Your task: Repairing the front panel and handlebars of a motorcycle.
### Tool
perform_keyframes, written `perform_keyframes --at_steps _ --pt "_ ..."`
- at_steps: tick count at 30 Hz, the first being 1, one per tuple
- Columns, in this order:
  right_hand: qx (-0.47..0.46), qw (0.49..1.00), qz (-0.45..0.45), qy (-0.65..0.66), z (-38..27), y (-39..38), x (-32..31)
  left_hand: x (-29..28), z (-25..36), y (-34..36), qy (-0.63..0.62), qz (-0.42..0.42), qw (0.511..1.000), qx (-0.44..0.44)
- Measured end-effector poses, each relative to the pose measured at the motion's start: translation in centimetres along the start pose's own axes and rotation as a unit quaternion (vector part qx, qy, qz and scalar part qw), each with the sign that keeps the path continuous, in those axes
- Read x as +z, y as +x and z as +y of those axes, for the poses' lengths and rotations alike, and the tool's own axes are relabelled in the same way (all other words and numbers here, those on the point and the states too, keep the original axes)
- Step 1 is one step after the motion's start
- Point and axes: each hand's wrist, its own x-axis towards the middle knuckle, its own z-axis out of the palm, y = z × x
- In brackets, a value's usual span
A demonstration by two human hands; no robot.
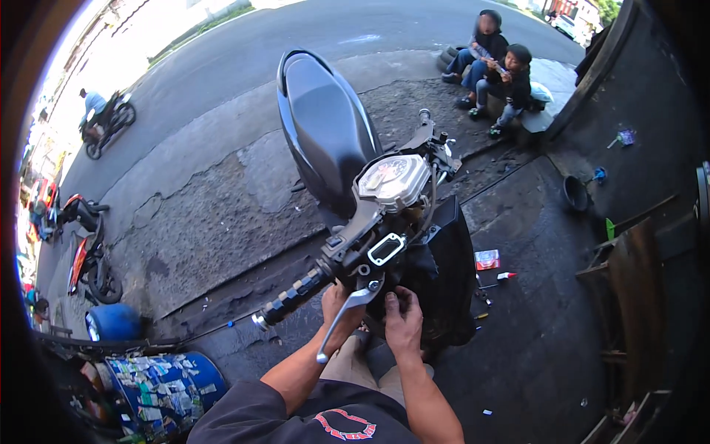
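Note:
A scooter's stripped handlebar stands before me, with an instrument cluster [393, 180] at its middle. My left hand [342, 309] reaches up beneath the handlebar, behind the silver brake lever [346, 317]; its fingertips are hidden there. Just right of the lever, my right hand [404, 323] is closed, thumb and fingers drawn together near the dark front of the scooter. What it pinches, if anything, is too small to make out. Above both hands sits the brake fluid reservoir [386, 250], its lid off and its pale rim showing. A black-and-silver grip [294, 296] sticks out to the left.
Behind the cluster lies the long black seat [322, 111]. On the dark floor to the right are a red-and-white packet [487, 260], a red-capped small bottle [506, 276] and a black bowl [575, 194]. A blue drum [200, 377] stands lower left. Two people [499, 70] sit by the road.

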Motion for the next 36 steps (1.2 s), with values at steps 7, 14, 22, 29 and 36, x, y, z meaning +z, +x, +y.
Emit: perform_keyframes --at_steps 7,14,22,29,36 --pt "-0.001 0.993 -0.019 0.119 1.5 1.6 4.6 -0.6 -0.9 -0.2 -0.219 -0.054 0.974 0.001" --pt "-0.009 0.995 0.079 0.060 1.5 2.0 5.5 -0.6 -2.6 -0.8 -0.104 -0.077 0.992 0.007" --pt "-0.057 0.988 0.120 -0.076 -0.2 0.5 4.6 -1.9 -3.6 0.7 -0.187 -0.105 0.977 -0.013" --pt "-0.007 0.970 0.228 -0.082 14.9 -11.7 -4.3 -2.5 -1.6 -5.5 -0.095 -0.093 0.965 0.227" --pt "0.452 0.630 0.629 0.058 46.4 -46.1 -9.8 2.1 -6.5 -20.2 0.058 -0.514 0.745 0.420"
